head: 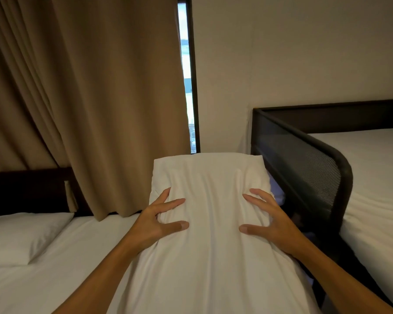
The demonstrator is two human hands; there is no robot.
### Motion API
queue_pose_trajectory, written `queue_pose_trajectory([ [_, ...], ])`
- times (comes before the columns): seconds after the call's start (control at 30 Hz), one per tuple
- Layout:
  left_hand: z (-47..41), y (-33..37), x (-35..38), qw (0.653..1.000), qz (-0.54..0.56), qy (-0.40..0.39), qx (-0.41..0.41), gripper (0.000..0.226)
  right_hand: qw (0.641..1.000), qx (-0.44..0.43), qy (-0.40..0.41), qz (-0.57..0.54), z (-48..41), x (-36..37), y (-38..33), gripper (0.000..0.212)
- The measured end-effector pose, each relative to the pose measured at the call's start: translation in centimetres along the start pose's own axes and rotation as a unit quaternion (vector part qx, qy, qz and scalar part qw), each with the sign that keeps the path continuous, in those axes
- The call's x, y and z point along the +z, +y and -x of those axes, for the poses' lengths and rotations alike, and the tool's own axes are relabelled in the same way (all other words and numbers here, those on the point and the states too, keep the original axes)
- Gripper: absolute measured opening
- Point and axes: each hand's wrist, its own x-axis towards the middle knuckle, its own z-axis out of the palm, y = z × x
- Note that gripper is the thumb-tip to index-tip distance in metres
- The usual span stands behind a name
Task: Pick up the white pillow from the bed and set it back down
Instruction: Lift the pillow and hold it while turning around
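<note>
Both hands, the left hand [156,219] and the right hand [271,219], clutch the white pillow [210,223] by its sides, fingers dug into the cloth. It is held lengthwise over the bed [61,268] (a second pillow [21,236] lies at left).

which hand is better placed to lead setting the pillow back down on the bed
Left, probably. The left hand grips the white pillow on the side over the open bed; the right hand is beside the dark bed rail.
</note>
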Motion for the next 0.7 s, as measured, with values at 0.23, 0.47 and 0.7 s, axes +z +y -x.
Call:
queue_pose_trajectory([
  [0.23, -3.1, -0.3, -0.6, 1.000, -0.008, 0.014, 0.000, 0.063, 1.000, 0.007, -0.009, -0.027, -3.8, -0.3, 1.2, 0.103],
  [0.47, -8.2, -1.7, -2.3, 1.000, -0.001, 0.020, 0.017, 0.062, 0.999, 0.040, 0.006, -0.018, -9.1, -0.5, 0.3, 0.082],
  [0.7, -16.5, -3.1, -6.1, 0.998, 0.030, 0.012, 0.047, 0.059, 0.999, 0.021, 0.011, 0.039, -17.5, -0.8, -0.9, 0.083],
])
